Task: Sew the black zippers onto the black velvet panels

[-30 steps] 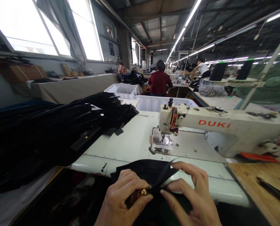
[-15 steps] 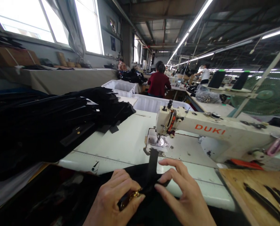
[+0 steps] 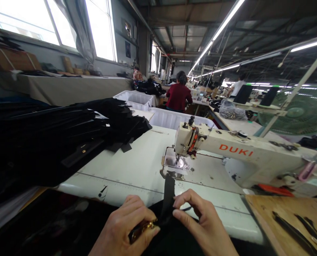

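Observation:
At the near table edge my left hand is closed on black fabric, with a small gold metal piece pinched between thumb and fingers. My right hand pinches the same fabric just to the right. A narrow black strip rises from between my hands toward the needle plate of the cream DUKI sewing machine.
A big heap of black cut pieces covers the table's left half. White bins stand behind the machine. A wooden board with dark tools lies at right, a green fan beyond. A person in red sits ahead.
The folded black piece has been turned so a narrow strip now stands up toward the needle plate. Both hands have drawn slightly closer to me, still pinching the fabric.

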Motion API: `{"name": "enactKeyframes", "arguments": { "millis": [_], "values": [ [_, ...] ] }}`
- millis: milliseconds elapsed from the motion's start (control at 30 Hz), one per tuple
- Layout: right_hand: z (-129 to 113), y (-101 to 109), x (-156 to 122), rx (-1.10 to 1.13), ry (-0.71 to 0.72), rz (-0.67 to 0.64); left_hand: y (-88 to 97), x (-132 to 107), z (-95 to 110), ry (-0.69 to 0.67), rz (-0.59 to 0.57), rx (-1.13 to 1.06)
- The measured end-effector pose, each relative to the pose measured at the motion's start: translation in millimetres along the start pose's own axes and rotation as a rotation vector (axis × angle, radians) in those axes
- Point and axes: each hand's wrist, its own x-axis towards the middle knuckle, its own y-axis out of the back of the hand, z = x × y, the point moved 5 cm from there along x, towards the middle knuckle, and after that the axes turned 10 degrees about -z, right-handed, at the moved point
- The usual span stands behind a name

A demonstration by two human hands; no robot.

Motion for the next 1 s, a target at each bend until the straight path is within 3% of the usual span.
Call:
{"name": "enactKeyframes", "arguments": {
  "millis": [167,333,833,900,1000],
  "values": [
    [-6,-2,4,0.035,0.101,-0.029,-3.0,0,-3,-0.009,-0.015,0.024],
    [-8,-3,4,0.022,0.094,0.015,-3.6,1,-5,-0.072,0.017,0.023],
    [-16,-4,3,-0.090,0.220,0.119,9.3,6,10,-0.114,0.128,0.090],
    [-18,-6,-1,-0.179,0.261,0.201,8.2,5,9,-0.121,0.154,0.132],
    [-20,-19,-14,-0.351,0.247,0.480,6.2,4,7,-0.099,0.268,0.236]
  ]
}}
